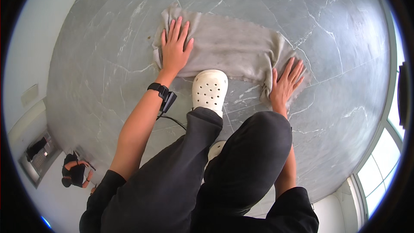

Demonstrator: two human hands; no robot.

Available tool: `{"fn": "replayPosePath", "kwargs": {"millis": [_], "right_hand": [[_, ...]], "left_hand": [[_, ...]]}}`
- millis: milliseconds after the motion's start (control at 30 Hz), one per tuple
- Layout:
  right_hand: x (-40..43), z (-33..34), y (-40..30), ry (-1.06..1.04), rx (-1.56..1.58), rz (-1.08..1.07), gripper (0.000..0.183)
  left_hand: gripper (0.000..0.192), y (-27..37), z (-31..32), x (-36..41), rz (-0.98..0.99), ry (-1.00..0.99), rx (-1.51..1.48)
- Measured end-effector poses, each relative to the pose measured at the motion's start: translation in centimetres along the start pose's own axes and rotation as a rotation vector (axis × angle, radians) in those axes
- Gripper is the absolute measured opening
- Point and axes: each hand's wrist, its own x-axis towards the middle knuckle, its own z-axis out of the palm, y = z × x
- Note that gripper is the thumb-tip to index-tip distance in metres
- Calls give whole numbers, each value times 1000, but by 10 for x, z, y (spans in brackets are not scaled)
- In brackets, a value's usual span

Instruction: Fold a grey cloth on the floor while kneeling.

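Note:
A greyish-beige cloth (229, 42) lies spread on the grey marble-patterned floor (106, 48), with folds near both ends. My left hand (175, 47) rests flat on its left end, fingers apart. Flat on the cloth's lower right end is my right hand (287, 82), its fingers spread too. Neither hand grips the fabric. Between my hands, a white perforated clog (211, 90) on one foot stands at the cloth's near edge. A black strap with a small device (164, 96) sits on my left wrist.
A second white clog (216, 149) shows partly behind my raised knee. A cable (173, 119) runs from the wrist device towards my leg. Another person (76, 170) in dark clothes is at the lower left, by a white wall. Windows (381, 158) line the right side.

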Motion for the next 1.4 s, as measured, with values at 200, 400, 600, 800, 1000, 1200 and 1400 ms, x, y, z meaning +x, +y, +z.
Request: {"fn": "replayPosePath", "kwargs": {"millis": [200, 400, 600, 800, 1000, 1200, 1400], "right_hand": [[10, 0, 9, -31, -4, -72, 73], [90, -1, 20, 32, 33, -309, 60], [91, 1, 20, 73, 44, -265, 59], [94, -3, 24, 84, 73, -232, 61], [94, -4, 19, 58, 6, -225, 62], [92, -7, 18, 42, 9, -211, 63], [95, -10, 20, 54, 41, -220, 62]], "left_hand": [[50, 3, 6, -2, -11, 6, -18], [41, -10, 2, 8, 68, 45, -105], [40, -17, -4, 20, 114, 17, 51], [61, -23, -13, -8, -77, -112, 84], [71, -40, -6, 17, -121, -94, 207], [68, -28, -2, 50, -272, -142, 255], [70, 17, -31, 90, -29, -126, -36]]}}
